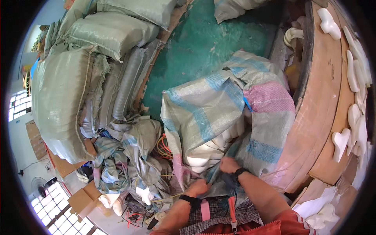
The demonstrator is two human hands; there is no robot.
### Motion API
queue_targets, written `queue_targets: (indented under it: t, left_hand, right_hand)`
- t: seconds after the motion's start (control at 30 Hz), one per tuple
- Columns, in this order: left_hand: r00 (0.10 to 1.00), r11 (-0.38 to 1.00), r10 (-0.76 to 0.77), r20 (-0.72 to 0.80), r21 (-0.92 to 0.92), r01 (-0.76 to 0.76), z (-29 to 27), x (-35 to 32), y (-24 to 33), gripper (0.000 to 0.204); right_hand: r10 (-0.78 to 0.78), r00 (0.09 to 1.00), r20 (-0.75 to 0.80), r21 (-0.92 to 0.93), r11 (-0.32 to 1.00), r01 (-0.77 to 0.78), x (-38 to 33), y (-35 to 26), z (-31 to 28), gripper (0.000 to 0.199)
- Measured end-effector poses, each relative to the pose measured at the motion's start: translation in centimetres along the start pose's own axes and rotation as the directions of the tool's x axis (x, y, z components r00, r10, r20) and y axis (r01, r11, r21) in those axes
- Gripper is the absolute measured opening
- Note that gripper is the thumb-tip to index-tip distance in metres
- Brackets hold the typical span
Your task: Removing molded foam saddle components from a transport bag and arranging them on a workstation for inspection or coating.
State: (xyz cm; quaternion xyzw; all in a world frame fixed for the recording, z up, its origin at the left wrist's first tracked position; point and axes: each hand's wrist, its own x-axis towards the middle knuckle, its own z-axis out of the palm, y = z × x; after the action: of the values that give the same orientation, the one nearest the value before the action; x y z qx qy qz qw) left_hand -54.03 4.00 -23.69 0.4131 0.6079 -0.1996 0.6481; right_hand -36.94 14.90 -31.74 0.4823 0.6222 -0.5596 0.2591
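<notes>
A large woven sack [270,129], grey with blue and pink bands, lies open in front of me. Several smooth white curved pieces [205,156] are packed in its mouth, and its loose upper flap [196,109] spreads over them. My left hand [197,188] is closed on the sack's near edge, just below the white pieces. Farther right, my right hand [229,165] is curled in a fist round the same edge, close beside the lowest pieces. Both wrists wear black bands. Some fingertips are hidden in the folds.
Stuffed woven sacks [113,33] are piled at the left, beside a green floor [188,58]. Crumpled empty sacks [137,156] and orange cord [164,147] lie left of me. On the right, a cardboard-covered table [319,78] carries loose white pieces [340,145].
</notes>
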Motion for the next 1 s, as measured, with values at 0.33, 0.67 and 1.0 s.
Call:
queue_targets:
  t: [0.33, 0.67, 1.0]
  left_hand:
    - [0.413, 0.654, 0.569, -0.711, 0.086, -0.752, 1.0, 8.0, 5.1, 0.019]
    - [0.913, -0.604, -0.39, 0.118, -0.781, -0.157, 2.9, 8.2, -3.0, 0.036]
    - [0.869, -0.299, -0.494, 0.026, -0.944, -0.141, -1.9, 7.1, -1.4, 0.06]
  right_hand:
    - [0.399, 0.644, -0.653, 0.597, 0.794, 0.113, 17.8, 14.5, -2.8, 0.064]
    - [0.169, 0.972, -0.164, 0.81, 0.585, 0.035, 19.6, 12.4, -6.1, 0.057]
    - [0.249, 0.928, -0.277, 0.69, 0.724, 0.012, 14.1, 5.6, -9.1, 0.073]
